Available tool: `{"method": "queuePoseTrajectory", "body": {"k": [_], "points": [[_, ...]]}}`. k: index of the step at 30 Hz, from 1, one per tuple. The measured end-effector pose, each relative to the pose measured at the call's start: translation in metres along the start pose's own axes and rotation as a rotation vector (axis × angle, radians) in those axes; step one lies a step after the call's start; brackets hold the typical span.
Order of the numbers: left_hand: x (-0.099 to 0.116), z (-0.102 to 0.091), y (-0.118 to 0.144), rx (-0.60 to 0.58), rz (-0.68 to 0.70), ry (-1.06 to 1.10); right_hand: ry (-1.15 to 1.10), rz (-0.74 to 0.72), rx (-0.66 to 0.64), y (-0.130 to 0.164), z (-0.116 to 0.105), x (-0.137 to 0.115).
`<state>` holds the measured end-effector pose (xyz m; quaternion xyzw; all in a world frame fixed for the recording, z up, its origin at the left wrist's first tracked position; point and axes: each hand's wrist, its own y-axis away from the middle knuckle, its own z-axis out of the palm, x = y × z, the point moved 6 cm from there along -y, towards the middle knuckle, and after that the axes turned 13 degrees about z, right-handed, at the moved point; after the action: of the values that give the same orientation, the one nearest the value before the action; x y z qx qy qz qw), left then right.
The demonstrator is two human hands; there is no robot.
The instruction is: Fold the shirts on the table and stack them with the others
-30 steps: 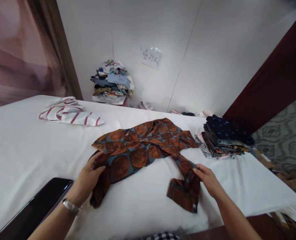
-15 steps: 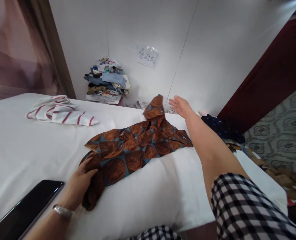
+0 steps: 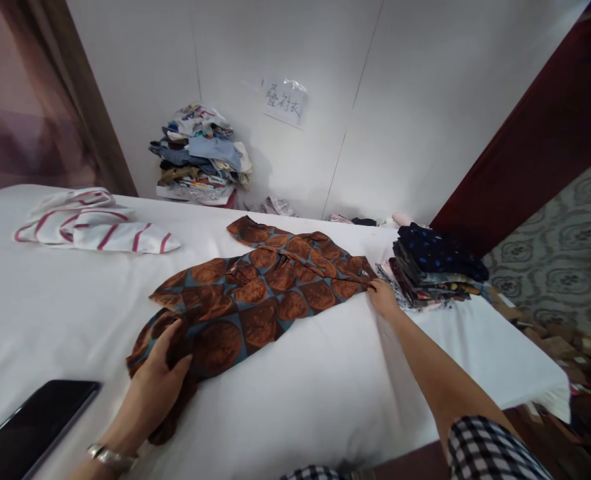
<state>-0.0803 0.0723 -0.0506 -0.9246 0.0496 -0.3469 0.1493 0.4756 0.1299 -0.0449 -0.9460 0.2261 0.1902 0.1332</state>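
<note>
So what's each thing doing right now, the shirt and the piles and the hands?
Brown patterned shirt: spread out on the white bed, partly folded, rumpled.
Left hand: gripping the shirt's near corner.
Right hand: touching the shirt's right edge.
Striped shirt: loosely folded, lying flat.
Dark folded stack: neat, beside the right hand.
Clothes pile: messy, against the wall.
Black phone: screen dark.

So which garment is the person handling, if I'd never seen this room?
Start at the white bed that fills the middle of the view. The shirt lies spread across its centre, with the left hand on its near end and the right hand at its far edge. It alone is rust-brown with big round patches on blue; the striped cloth is white and red, and the folded pile is dark.
</note>
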Motion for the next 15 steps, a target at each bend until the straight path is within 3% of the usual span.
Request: {"method": "queuePoseTrajectory", "body": {"k": [3, 6, 8, 12, 15], "points": [[0.008, -0.015, -0.010, -0.009, -0.068, 0.045, 0.003, 0.038, -0.006, -0.017, -0.007, 0.016], [0.003, -0.037, -0.014, -0.026, -0.164, 0.083, -0.005, 0.014, -0.051, -0.027, -0.024, 0.030], [-0.003, -0.043, -0.013, -0.069, -0.134, 0.127, 0.034, -0.043, -0.090, -0.025, -0.035, 0.041], [-0.023, -0.029, 0.003, -0.251, -0.059, 0.112, 0.225, -0.160, -0.183, 0.000, -0.039, 0.067], [-0.032, -0.021, 0.016, -0.322, -0.065, 0.106, 0.333, -0.145, -0.090, 0.018, -0.044, 0.080]]}}
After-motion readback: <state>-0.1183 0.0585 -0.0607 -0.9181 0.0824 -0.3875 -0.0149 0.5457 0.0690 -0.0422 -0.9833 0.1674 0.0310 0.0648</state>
